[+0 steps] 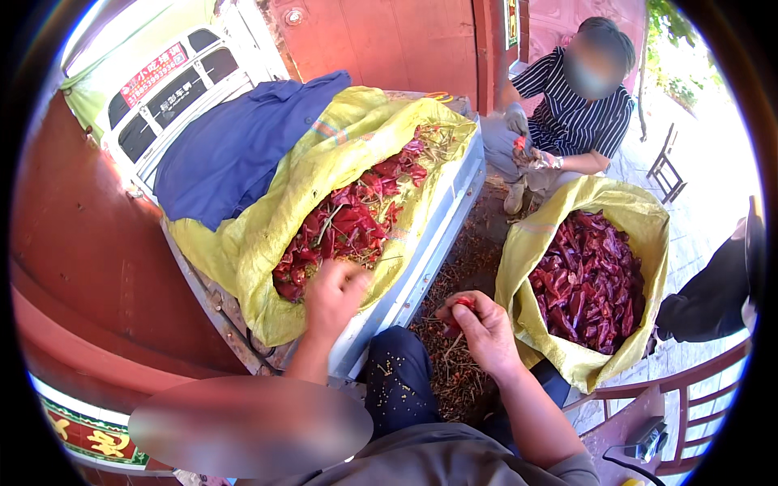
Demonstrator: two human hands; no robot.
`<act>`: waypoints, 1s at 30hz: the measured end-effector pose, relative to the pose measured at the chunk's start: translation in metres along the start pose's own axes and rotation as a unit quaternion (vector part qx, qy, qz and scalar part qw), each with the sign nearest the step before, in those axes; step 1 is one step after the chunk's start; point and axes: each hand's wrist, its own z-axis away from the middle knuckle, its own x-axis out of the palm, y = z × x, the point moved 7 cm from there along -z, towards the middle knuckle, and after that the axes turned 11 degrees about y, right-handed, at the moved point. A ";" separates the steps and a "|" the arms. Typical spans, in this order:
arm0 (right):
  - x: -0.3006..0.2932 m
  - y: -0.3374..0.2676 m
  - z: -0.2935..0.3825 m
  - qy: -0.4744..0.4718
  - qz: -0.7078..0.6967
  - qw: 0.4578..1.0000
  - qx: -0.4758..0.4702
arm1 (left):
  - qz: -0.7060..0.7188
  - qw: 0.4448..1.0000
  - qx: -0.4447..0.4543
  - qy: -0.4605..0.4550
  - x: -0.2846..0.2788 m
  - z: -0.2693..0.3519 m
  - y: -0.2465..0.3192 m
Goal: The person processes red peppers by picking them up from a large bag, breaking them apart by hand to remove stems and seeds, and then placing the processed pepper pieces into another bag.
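My right hand [486,334] pinches a dried red chilli pepper [465,301] between thumb and fingers, above the gap between two yellow woven sacks. Beside the near part of the sack mouth is my left hand [333,299], blurred, its fingers curled; whether anything is in them is hidden. This left sack [261,267] lies on its side on a truck bed, its mouth showing red chillies [349,225] mixed with pale stems. To the right stands an upright sack [513,261], its rim folded open, full of dark red chilli pods [586,282].
The truck bed's metal side [434,243] runs between the sacks. Stems and debris [453,364] litter the ground. A co-worker in gloves [516,118] sits opposite, holding something red. Blue cloth [243,146] covers the left sack's back. Another person's dark-clothed leg [705,304] is at right.
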 end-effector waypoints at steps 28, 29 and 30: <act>0.014 0.018 0.019 -0.068 0.016 0.998 0.010 | 0.376 0.900 -0.193 -0.110 0.052 0.105 0.018; 0.010 0.011 0.022 -0.097 0.029 0.995 0.011 | 0.415 0.879 -0.193 -0.132 0.052 0.096 0.029; 0.008 0.006 0.025 -0.129 0.038 0.991 0.012 | 0.447 0.853 -0.203 -0.175 0.054 0.089 0.034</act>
